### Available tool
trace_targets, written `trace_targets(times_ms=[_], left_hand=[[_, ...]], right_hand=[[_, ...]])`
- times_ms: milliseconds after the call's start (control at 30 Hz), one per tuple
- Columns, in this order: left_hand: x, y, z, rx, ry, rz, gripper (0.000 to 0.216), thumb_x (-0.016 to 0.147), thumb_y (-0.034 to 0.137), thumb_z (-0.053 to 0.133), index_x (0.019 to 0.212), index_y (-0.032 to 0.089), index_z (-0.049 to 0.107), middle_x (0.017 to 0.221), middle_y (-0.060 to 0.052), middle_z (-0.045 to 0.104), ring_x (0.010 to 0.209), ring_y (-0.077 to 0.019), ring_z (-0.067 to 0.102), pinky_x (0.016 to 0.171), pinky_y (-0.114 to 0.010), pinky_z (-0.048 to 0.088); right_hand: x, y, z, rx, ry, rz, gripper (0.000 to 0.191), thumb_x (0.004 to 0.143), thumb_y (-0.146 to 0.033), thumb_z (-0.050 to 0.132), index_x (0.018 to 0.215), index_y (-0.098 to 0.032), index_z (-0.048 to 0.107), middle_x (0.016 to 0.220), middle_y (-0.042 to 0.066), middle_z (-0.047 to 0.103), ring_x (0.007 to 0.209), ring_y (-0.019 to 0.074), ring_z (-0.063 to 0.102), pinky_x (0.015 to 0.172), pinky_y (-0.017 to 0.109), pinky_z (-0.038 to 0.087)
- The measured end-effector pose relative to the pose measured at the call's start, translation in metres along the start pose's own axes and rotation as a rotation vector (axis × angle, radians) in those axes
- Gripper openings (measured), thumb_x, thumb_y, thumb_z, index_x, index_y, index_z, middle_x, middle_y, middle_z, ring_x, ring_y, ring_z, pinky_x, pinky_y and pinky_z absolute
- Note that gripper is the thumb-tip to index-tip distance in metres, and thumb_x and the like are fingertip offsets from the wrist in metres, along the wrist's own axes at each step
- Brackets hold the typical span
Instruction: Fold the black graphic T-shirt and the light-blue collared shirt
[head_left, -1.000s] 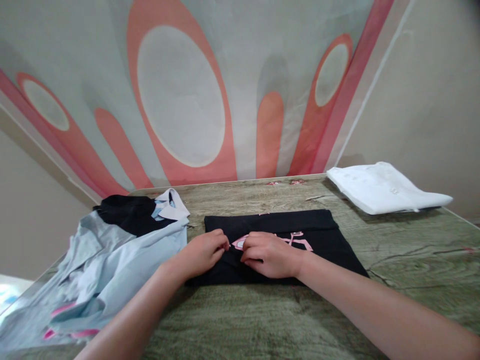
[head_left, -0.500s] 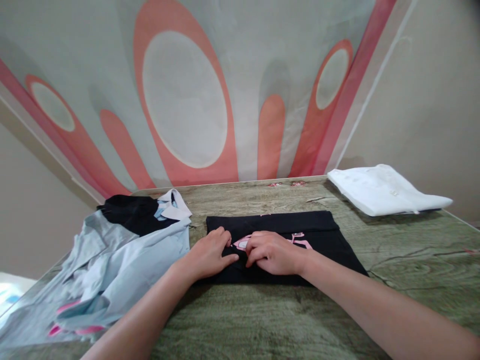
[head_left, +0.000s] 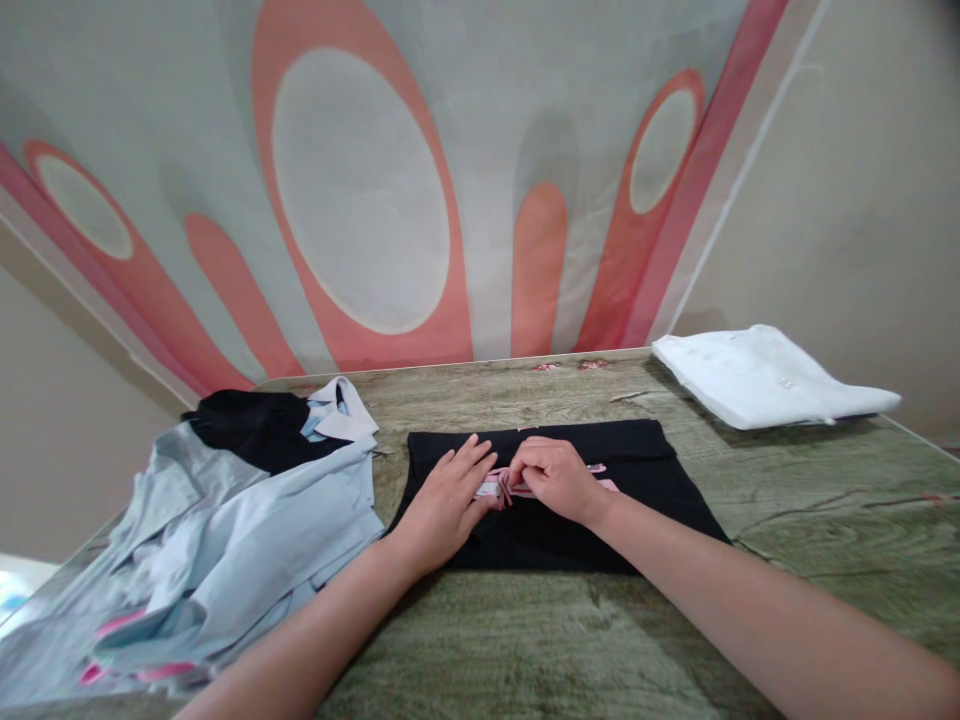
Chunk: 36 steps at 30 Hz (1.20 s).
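Observation:
A folded black garment (head_left: pixel 637 480) with a pink and white print lies on the green wood-grain table (head_left: pixel 525 650) in front of me. My left hand (head_left: pixel 446 500) rests flat on its left half, fingers stretched out and slightly apart. My right hand (head_left: pixel 551 475) sits just to the right of it with curled fingers, pinching the pink part of the garment (head_left: pixel 499 485) at the middle.
A heap of light blue shirts (head_left: pixel 225 540) with a dark garment (head_left: pixel 251 425) and a white collar lies at the left. A folded white shirt (head_left: pixel 765 375) sits at the far right corner. A wall with red and grey ovals rises behind.
Both hands have slid farther up the black garment. My left hand went from curled to flat and spread. My right hand now pinches the pink part.

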<state>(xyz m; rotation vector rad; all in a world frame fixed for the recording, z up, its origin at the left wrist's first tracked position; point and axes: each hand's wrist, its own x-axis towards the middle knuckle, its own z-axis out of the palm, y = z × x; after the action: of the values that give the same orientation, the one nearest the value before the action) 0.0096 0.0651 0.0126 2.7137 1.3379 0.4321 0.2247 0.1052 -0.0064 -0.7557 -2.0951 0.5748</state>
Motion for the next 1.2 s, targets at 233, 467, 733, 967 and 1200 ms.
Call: trace_targets(times_ms=[233,467,733,967,1200], left_hand=[[-0.001,-0.002,0.013,0.131,-0.154,-0.017,0.053,0.101,0.043,0.026,0.149,0.019,0.028,0.157,-0.009,0.027,0.146,-0.0238,0.016,0.115,-0.047,0.023],[-0.001,0.003,0.008,0.126,-0.169,-0.022,0.054,0.101,0.045,0.027,0.15,0.023,0.026,0.158,-0.007,0.023,0.146,-0.0238,0.014,0.115,-0.05,0.022],[-0.003,0.003,0.012,0.114,-0.128,-0.021,0.058,0.099,0.051,0.029,0.149,0.023,0.028,0.157,-0.01,0.027,0.145,-0.0262,0.019,0.115,-0.052,0.021],[-0.005,-0.005,0.022,0.164,-0.084,0.01,0.057,0.098,0.051,0.031,0.146,0.02,0.035,0.152,-0.012,0.037,0.144,-0.0263,0.023,0.115,-0.051,0.019],[-0.007,-0.008,0.025,0.183,-0.055,0.024,0.06,0.099,0.053,0.025,0.15,0.021,0.028,0.156,-0.009,0.027,0.144,-0.025,0.022,0.114,-0.048,0.021]], right_hand=[[0.0,-0.01,-0.007,-0.158,-0.344,-0.126,0.014,0.074,-0.018,0.066,0.088,-0.021,0.065,0.087,0.001,0.064,0.085,0.0173,0.054,0.08,0.031,0.039],[-0.001,-0.012,-0.005,-0.181,-0.369,-0.13,0.01,0.077,-0.016,0.062,0.086,-0.02,0.062,0.09,0.002,0.063,0.087,0.0171,0.052,0.08,0.031,0.038],[0.001,-0.014,-0.006,-0.256,-0.208,-0.114,0.018,0.081,-0.004,0.05,0.084,-0.019,0.061,0.086,0.003,0.062,0.085,0.0175,0.053,0.082,0.033,0.041],[-0.005,-0.025,0.013,-0.484,-0.198,-0.116,0.047,0.097,-0.029,0.044,0.142,-0.02,0.038,0.146,0.011,0.044,0.137,0.0259,0.031,0.109,0.049,0.031],[-0.022,0.003,-0.009,-0.618,-0.321,0.152,0.063,0.098,-0.053,0.026,0.15,-0.018,0.025,0.156,0.012,0.026,0.145,0.0259,0.018,0.114,0.055,0.019]])
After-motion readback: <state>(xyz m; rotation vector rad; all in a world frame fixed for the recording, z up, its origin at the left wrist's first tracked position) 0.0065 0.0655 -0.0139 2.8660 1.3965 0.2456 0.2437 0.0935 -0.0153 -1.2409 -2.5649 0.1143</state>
